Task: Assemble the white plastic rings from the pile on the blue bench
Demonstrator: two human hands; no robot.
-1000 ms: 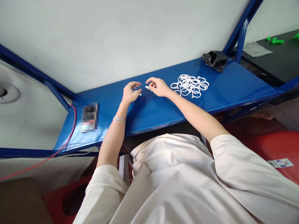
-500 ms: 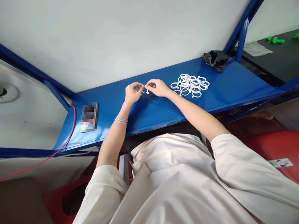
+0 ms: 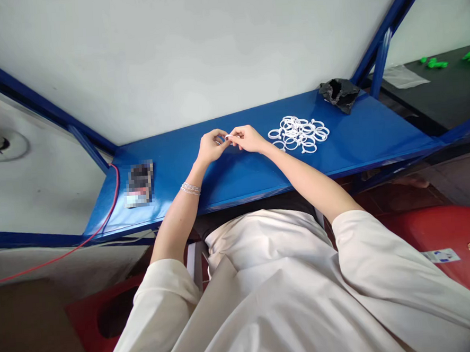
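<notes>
Over the middle of the blue table point(image 3: 251, 175), my left hand point(image 3: 210, 146) and my right hand point(image 3: 247, 138) meet at the fingertips. Both pinch a small white ring point(image 3: 228, 136), which shows only in part between the fingers. A bit of white also shows inside the curl of my left fingers. To the right of my right hand lies a loose pile of several white rings point(image 3: 292, 135), each with a small knob.
A crumpled black bag point(image 3: 339, 94) sits at the table's back right. A blurred-out flat object point(image 3: 140, 184) lies at the left, beside a red cable point(image 3: 117, 196). Blue frame bars rise at both sides. A red stool point(image 3: 433, 238) stands at the right.
The ring between my hands has turned and is now mostly hidden by the fingers. My left fingers have shifted slightly right. The pile of rings has not moved.
</notes>
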